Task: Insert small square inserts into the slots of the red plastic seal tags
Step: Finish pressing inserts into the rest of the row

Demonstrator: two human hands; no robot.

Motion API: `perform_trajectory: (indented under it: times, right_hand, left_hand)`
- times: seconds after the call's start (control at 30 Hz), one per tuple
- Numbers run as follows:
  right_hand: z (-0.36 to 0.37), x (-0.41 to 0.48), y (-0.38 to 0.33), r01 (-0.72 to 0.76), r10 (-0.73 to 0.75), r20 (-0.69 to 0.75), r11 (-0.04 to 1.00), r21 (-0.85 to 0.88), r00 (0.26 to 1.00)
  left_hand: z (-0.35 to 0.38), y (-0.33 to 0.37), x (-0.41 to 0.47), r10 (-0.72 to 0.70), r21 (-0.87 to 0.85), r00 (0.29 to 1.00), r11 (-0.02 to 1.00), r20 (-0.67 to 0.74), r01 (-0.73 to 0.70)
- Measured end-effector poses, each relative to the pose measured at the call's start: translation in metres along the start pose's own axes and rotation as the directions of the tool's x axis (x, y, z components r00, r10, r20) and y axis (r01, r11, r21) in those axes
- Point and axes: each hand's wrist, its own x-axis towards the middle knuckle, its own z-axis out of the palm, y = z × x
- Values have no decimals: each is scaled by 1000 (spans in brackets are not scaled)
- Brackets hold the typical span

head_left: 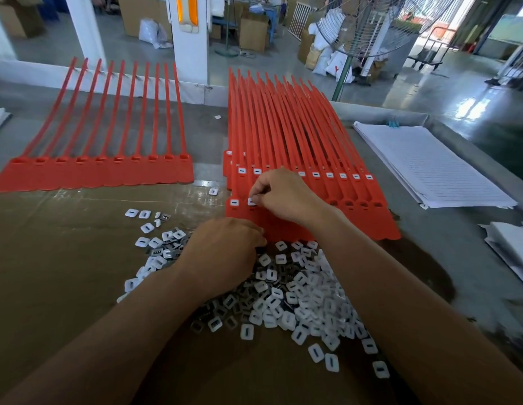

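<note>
This piece could go in crooked.
The right hand (279, 194) pinches a white piece (251, 202) at the second hole of the near red tags (365, 226); tilted, it may jam. The left hand (225, 249) curls over the pile (301, 296), grip hidden.

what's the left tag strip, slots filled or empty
Empty: every slot on the left tag strip shows bare red, while the right stack carries white inserts.

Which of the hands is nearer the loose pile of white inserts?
Left. The left hand rests on the pile of white inserts; the right hand is beyond it, pinching an insert at the red tag sheet.
</note>
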Motion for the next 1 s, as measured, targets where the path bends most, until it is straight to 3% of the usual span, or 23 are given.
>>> perform_trajectory:
  times: [0.53, 0.77, 1.0]
  right_hand:
    - [-4, 1, -2, 22, -17, 76, 997, -73, 997]
    - [-3, 1, 2, -48, 52, -49, 995, 85, 997]
    - [-1, 3, 1, -109, 117, -54, 986, 127, 992]
  left_hand:
    - [-1, 1, 2, 14, 9, 1000, 1000, 4, -14]
    - [-1, 1, 3, 13, 2, 1000, 1000, 7, -13]
    - [-1, 2, 1, 11, 2, 1000, 1000, 16, -11]
